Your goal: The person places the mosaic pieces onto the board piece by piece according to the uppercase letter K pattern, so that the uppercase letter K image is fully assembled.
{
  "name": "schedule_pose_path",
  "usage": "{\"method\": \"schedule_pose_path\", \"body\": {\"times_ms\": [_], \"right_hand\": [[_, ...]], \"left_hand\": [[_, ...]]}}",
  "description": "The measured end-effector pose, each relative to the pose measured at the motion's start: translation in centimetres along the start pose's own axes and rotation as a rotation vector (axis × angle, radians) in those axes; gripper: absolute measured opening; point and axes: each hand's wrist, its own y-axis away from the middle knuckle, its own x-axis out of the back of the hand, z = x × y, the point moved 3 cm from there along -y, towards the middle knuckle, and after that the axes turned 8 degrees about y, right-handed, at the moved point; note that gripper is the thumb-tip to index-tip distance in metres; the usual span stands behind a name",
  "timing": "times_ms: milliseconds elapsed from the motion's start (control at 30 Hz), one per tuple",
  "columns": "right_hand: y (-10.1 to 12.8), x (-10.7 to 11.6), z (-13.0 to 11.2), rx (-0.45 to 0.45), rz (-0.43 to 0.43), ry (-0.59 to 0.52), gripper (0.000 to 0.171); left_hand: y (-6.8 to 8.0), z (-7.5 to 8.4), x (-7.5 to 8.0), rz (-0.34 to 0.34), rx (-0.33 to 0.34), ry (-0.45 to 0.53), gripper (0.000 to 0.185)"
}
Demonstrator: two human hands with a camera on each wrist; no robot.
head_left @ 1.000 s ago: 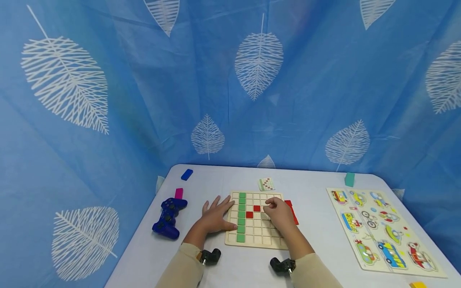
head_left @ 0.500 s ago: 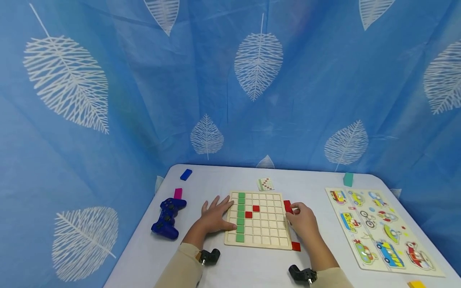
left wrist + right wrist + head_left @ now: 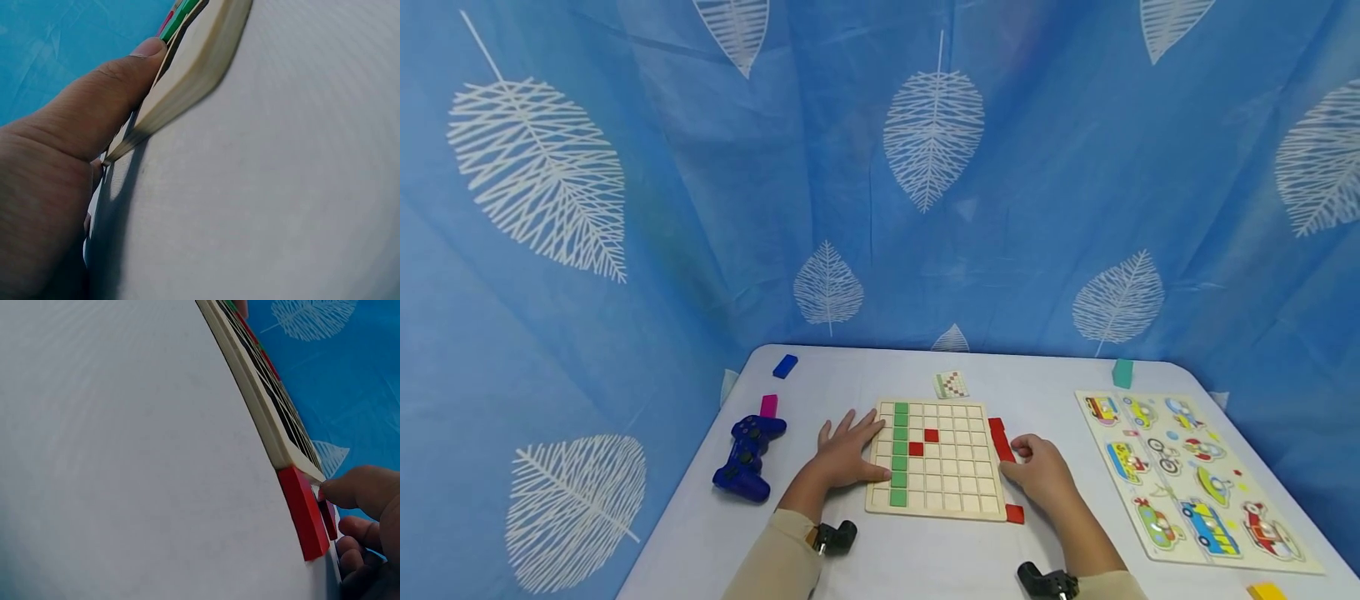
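A wooden grid board (image 3: 955, 505) lies on the table with a column of green tiles (image 3: 899, 462) and two red tiles (image 3: 916, 449) set in it. My left hand (image 3: 844, 454) rests on its left edge, fingers spread, thumb near the green column. In the left wrist view that thumb (image 3: 106, 100) lies over the board's edge. Right of the board, my right hand (image 3: 1041, 471) pinches a red tile (image 3: 330, 519) at the near end of a red row (image 3: 998, 435), thumb against it and the other fingers curled. Another red tile (image 3: 1015, 514) sits by the board's near right corner.
A small pattern card (image 3: 951, 384) lies behind the board. On the left are a blue game controller (image 3: 747, 458), a pink block (image 3: 768, 406) and a blue block (image 3: 786, 367). A vehicle puzzle (image 3: 1195, 475), a teal block (image 3: 1123, 373) and a yellow block (image 3: 1266, 591) lie right.
My right hand has moved from over the board to the red row at its right, then slid toward the row's near end. My left hand stays on the board.
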Motion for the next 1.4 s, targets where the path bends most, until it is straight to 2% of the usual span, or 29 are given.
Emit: {"method": "schedule_pose_path", "body": {"times_ms": [167, 300, 467, 767, 1000, 1400], "right_hand": [[0.0, 0.0, -0.1, 0.020, -0.008, 0.034, 0.047], [0.0, 0.2, -0.2, 0.036, -0.005, 0.053, 0.039], [0.1, 0.5, 0.0, 0.013, -0.014, 0.039, 0.032], [-0.1, 1.1, 1.1, -0.039, 0.011, 0.050, 0.037], [-0.2, 1.1, 1.5, -0.025, 0.011, 0.020, 0.027], [-0.3, 0.9, 1.8, -0.038, -0.018, -0.054, 0.030]], "left_hand": [[0.0, -0.2, -0.1, 0.001, -0.008, -0.001, 0.104], [-0.1, -0.2, -0.1, 0.003, -0.009, 0.002, 0.104], [0.0, -0.2, -0.1, -0.001, -0.003, 0.003, 0.104], [-0.1, -0.2, -0.3, 0.001, -0.007, -0.003, 0.103], [0.0, 0.0, -0.1, 0.000, -0.004, -0.012, 0.103], [0.0, -0.1, -0.2, -0.002, 0.003, -0.006, 0.103]]}}
